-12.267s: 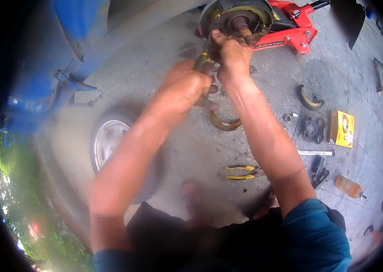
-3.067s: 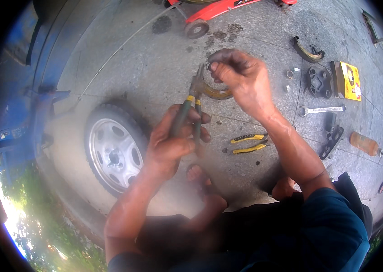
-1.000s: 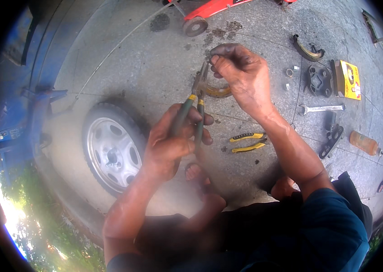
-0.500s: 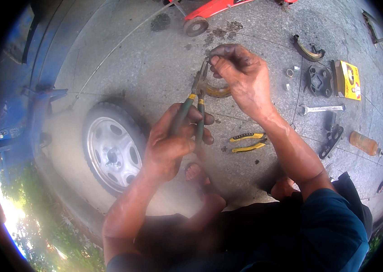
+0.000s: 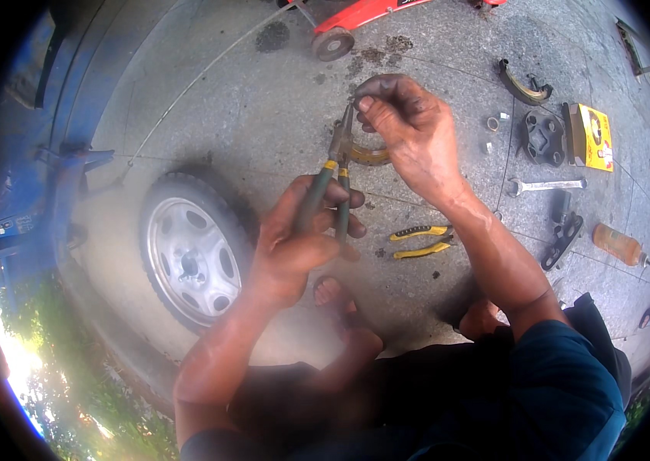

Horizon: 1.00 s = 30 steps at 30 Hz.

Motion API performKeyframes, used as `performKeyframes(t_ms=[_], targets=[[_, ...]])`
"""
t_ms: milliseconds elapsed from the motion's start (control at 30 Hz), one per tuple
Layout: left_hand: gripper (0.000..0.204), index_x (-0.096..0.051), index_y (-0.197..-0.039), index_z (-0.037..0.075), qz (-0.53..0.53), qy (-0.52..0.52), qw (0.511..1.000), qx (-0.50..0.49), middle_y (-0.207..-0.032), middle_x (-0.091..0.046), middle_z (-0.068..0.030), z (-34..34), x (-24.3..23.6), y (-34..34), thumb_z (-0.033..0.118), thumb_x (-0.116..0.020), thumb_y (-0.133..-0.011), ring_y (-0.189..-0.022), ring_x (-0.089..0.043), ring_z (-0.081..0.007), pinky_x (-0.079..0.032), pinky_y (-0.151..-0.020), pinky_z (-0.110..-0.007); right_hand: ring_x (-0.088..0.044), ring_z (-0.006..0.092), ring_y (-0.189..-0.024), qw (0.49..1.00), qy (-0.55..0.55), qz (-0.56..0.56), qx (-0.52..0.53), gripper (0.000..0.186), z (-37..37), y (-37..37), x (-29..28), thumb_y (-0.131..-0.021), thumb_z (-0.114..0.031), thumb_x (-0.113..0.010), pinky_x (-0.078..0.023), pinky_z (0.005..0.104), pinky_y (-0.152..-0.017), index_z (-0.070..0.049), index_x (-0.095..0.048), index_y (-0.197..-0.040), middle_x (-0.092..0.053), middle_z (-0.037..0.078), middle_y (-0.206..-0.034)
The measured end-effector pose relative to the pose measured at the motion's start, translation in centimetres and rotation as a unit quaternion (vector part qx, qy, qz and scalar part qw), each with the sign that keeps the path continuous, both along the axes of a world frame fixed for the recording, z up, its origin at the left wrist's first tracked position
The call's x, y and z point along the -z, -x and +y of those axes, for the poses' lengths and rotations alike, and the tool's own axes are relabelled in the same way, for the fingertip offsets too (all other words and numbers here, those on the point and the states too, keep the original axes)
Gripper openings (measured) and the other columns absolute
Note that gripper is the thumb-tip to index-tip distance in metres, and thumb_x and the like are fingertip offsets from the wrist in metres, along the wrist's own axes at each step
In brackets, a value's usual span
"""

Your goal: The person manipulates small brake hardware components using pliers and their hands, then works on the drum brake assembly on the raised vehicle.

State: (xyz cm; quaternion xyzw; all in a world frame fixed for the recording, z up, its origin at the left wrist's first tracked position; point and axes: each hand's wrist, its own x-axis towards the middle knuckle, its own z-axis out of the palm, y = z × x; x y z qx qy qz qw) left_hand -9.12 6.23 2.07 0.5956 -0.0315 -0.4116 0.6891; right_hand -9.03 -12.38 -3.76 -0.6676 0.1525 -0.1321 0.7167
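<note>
My left hand [image 5: 294,238] is wrapped round the green handles of long-nose pliers [image 5: 340,144], whose jaws point up and away from me. At their tips, the thumb and fingers of my right hand [image 5: 409,127] are pinched together. Whatever small thing may be between those fingers is too small or hidden to make out. Behind the pliers and partly covered by my right hand is a curved brake shoe [image 5: 371,156]. Yellow-and-black pliers [image 5: 422,250] lie on the floor below my right wrist.
A wheel [image 5: 194,250] lies at left, beside a blue vehicle [image 5: 25,180]. A red floor jack [image 5: 371,14] stands at the far side. To the right lie another brake shoe [image 5: 526,88], a wrench [image 5: 548,185], a yellow box [image 5: 594,137] and a bottle [image 5: 618,243].
The jaws of the green-handled pliers have come closer together at the tips. My left hand has shifted very slightly to the right; my right hand has barely moved.
</note>
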Motion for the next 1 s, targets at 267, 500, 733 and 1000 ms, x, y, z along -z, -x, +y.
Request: performKeyframes(t_ms=[267, 500, 733, 1000], targets=[[0.060, -0.042, -0.120, -0.001, -0.012, -0.031, 0.999, -0.001, -0.114, -0.053, -0.0215, -0.5, -0.5, 0.1, 0.014, -0.066, -0.067, -0.089, -0.058, -0.0263, -0.054, -0.063, -0.037, -0.058, 0.0087, -0.078, 1.000, -0.011, -0.011, 0.004, 0.012, 0.0, -0.1, 0.1, -0.090, -0.006, -0.058, -0.049, 0.0234, -0.071, 0.001, -0.061, -0.099, -0.063, 0.003, -0.085], [0.059, -0.044, -0.119, 0.001, -0.029, -0.027, 0.999, 0.002, -0.111, -0.054, -0.0194, -0.2, -0.1, 0.3, 0.016, -0.069, -0.068, -0.084, -0.057, -0.0234, -0.051, -0.056, -0.033, -0.058, 0.0089, -0.078, 1.000, 0.010, -0.019, -0.002, 0.011, 0.1, 0.0, 0.2, -0.090, -0.005, -0.057, -0.049, 0.0233, -0.072, 0.001, -0.061, -0.098, -0.062, 0.003, -0.085], [0.059, -0.046, -0.118, 0.001, -0.045, -0.043, 0.998, 0.015, -0.110, -0.054, -0.0180, -0.1, -0.2, 0.0, 0.019, -0.071, -0.067, -0.083, -0.057, -0.0225, -0.050, -0.055, -0.031, -0.058, 0.0096, -0.081, 0.997, 0.061, -0.050, -0.008, 0.011, -0.2, -0.2, 1.0, -0.091, -0.004, -0.056, -0.049, 0.0240, -0.074, 0.001, -0.060, -0.100, -0.062, 0.003, -0.088], [0.057, -0.046, -0.117, 0.001, -0.030, -0.037, 0.999, 0.000, -0.109, -0.054, -0.0180, -0.1, -0.6, -0.2, 0.014, -0.071, -0.067, -0.081, -0.058, -0.0236, -0.051, -0.053, -0.031, -0.058, 0.0105, -0.082, 0.991, 0.114, -0.073, -0.015, 0.011, -0.4, -0.7, 1.1, -0.091, -0.005, -0.057, -0.050, 0.0253, -0.076, 0.001, -0.060, -0.099, -0.062, 0.003, -0.088]])
